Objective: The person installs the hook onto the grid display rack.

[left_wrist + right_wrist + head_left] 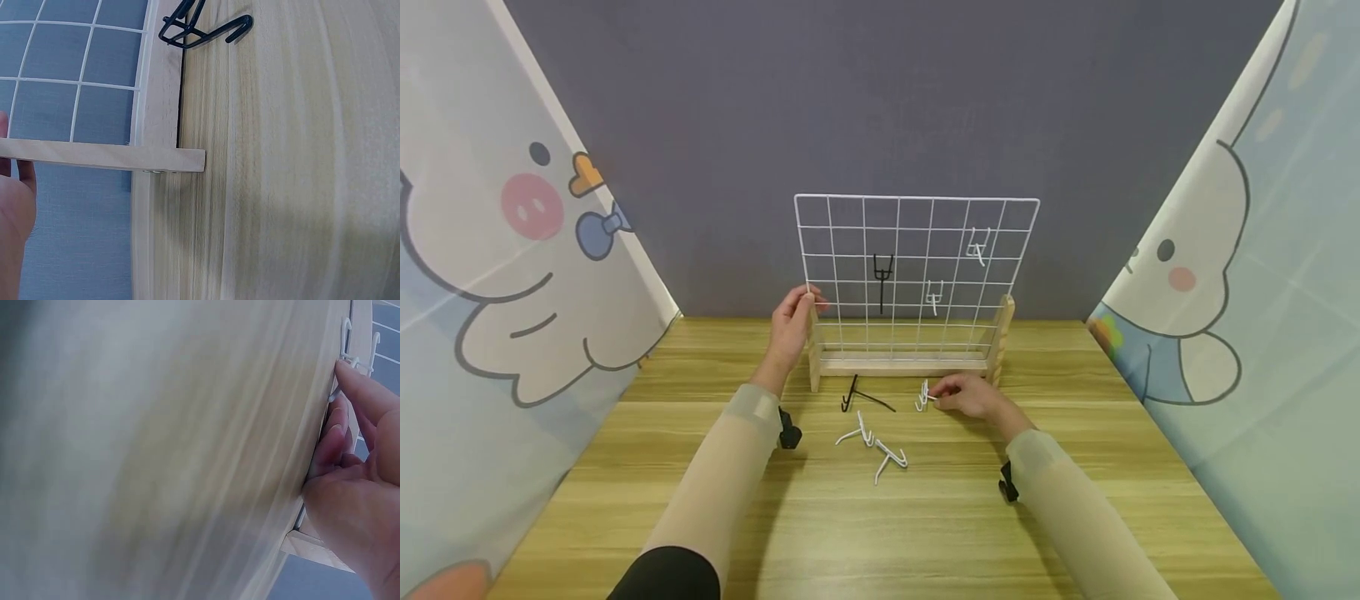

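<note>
A white wire grid panel (917,197) stands upright in a wooden stand (902,367). My left hand (788,329) grips the stand's left post (814,354) near its top, beside the grid's edge. In the left wrist view, that hand's fingers partly hide behind the post. With my right hand (973,396) I pinch the prong of a white hook (922,397), low in front of the stand's base. Its two bent ends show in the right wrist view, past my fingertips. On the grid hang a black hook (882,275) and two white hooks, one higher (977,249) and one lower (934,297).
Loose on the wooden table (850,533) lie a black hook (876,401) and two white hooks, one nearer the stand (863,430) and one farther forward (891,454). A grey wall (880,100) rises behind. Cartoon-printed cloths flank both sides.
</note>
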Motion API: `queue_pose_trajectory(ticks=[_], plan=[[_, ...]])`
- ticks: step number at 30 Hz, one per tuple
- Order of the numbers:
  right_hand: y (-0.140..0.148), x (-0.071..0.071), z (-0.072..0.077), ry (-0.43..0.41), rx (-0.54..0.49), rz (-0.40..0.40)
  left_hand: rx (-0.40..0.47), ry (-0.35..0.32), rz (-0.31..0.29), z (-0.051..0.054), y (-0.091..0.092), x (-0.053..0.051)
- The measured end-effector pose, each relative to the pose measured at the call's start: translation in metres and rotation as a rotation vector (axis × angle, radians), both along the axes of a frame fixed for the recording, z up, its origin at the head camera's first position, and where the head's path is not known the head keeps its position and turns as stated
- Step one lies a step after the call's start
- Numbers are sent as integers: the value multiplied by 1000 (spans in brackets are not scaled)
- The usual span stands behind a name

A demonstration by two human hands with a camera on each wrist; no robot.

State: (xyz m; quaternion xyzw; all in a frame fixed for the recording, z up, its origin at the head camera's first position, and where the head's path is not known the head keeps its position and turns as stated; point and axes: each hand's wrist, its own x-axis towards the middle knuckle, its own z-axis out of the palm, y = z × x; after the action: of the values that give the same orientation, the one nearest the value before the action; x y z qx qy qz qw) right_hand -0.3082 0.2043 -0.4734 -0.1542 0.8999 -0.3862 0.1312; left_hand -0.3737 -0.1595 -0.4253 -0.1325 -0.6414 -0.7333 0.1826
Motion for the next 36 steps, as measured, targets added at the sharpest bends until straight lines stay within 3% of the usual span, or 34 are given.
queue_pose_trajectory(ticks=[15,29,36], plan=[[-1,-1,1,-3,11,-8,-47,-5,4,2,-1,3],[-2,-2,2,-27,10,-28,44,-9,-5,3,1,-1],[-1,-7,3,6,40,16,-1,-34,5,4,1,1]])
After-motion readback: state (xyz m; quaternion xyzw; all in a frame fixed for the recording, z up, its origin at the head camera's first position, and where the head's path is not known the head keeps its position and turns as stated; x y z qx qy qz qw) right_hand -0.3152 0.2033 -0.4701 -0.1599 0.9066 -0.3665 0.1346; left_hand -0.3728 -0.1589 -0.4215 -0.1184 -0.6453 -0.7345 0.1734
